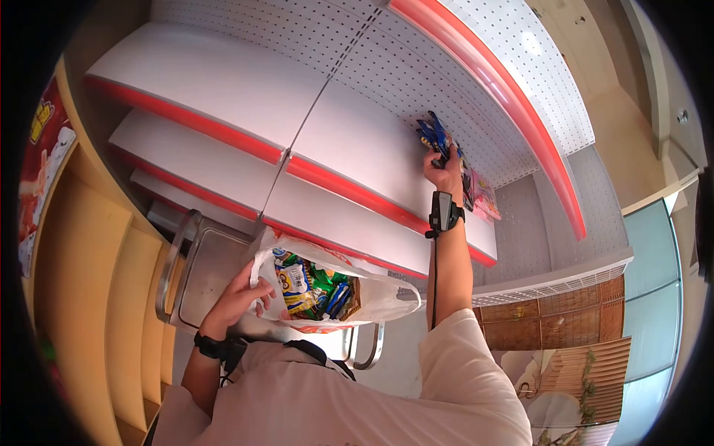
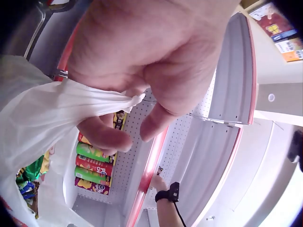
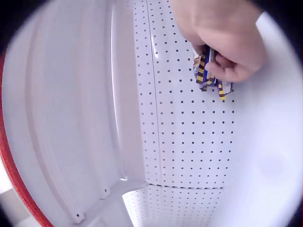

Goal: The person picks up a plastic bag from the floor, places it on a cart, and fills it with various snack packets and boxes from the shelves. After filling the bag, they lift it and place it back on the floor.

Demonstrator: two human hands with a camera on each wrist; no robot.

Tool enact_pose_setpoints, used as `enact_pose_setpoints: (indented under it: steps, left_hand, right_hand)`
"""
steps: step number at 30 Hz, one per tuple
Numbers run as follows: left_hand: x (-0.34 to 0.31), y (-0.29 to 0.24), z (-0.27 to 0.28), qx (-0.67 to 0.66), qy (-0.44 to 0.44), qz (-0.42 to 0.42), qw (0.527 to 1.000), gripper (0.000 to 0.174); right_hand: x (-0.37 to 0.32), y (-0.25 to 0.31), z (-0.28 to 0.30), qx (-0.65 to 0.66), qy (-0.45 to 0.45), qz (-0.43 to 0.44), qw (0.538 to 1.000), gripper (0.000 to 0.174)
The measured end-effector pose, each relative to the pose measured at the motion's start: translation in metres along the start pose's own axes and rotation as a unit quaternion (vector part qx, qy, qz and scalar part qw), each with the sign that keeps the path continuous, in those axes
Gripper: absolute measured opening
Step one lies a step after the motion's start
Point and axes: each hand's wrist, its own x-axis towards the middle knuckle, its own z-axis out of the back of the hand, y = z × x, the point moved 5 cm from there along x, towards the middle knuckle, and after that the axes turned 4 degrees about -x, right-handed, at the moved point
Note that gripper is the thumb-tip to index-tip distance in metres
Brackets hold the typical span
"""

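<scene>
My right hand (image 1: 444,172) grips a few blue snack packets (image 1: 435,131) over the shelf, close to the perforated back panel. In the right wrist view, yellow and dark stripes show on the packets (image 3: 200,71), and the curled fingers hide part of them. A white plastic bag (image 1: 387,294) stands with its mouth open in front of my body. My left hand (image 1: 239,297) holds its rim on the left side, and in the left wrist view the gathered plastic runs between fingers and palm. Inside the bag lie several snack packets (image 1: 297,286), yellow, green and blue.
Beside my right hand, pink packages (image 1: 485,199) stand on the white shelf (image 1: 357,134) with its red front edge. A higher shelf edge (image 1: 513,89) overhangs to the right. A metal cart (image 1: 202,279) is under and beside the bag. Colourful packages (image 2: 93,165) show in the left wrist view.
</scene>
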Motion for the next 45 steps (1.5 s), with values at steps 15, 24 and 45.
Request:
enact_pose_setpoints:
  steps: [15, 24, 45]
  left_hand:
    - [0.002, -0.006, 0.000, -0.155, -0.037, -0.038, 0.987, 0.078]
    - [-0.002, -0.005, -0.024, -0.194, 0.047, -0.054, 0.978, 0.082]
    - [0.000, -0.006, -0.017, -0.187, -0.033, -0.080, 0.979, 0.077]
  right_hand:
    - [-0.228, -0.163, 0.073, -0.385, 0.131, 0.115, 0.906, 0.042]
    - [-0.205, -0.301, 0.265, -0.748, 0.087, -0.067, 0.654, 0.039]
    - [-0.233, -0.112, 0.055, -0.696, 0.247, 0.019, 0.674, 0.037]
